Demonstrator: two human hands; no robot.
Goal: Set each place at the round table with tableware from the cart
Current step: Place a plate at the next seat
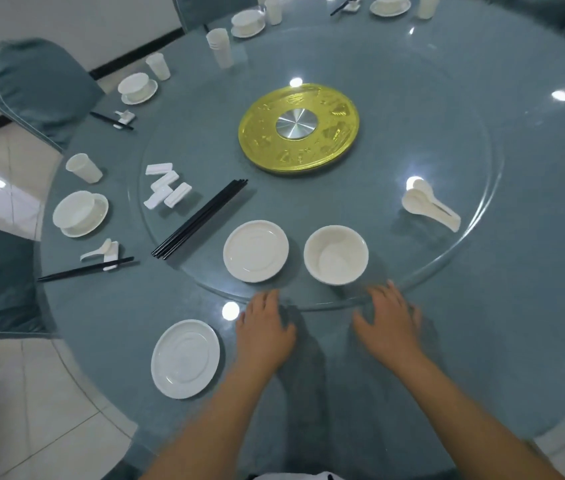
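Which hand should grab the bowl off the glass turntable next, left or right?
Probably the right hand: it lies open just below the bowl. The left hand, also open, sits nearer the small plate and would have to cross over.

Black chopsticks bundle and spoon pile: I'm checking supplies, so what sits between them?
In the head view, a small plate and a bowl sit side by side on the glass turntable.

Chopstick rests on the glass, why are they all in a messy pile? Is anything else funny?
The chopstick rests lie jumbled at odd angles on the glass turntable, waiting to be handed out. Beside them the black chopsticks sit in one bundle, and the spoons are heaped together. Nothing looks spilled or broken.
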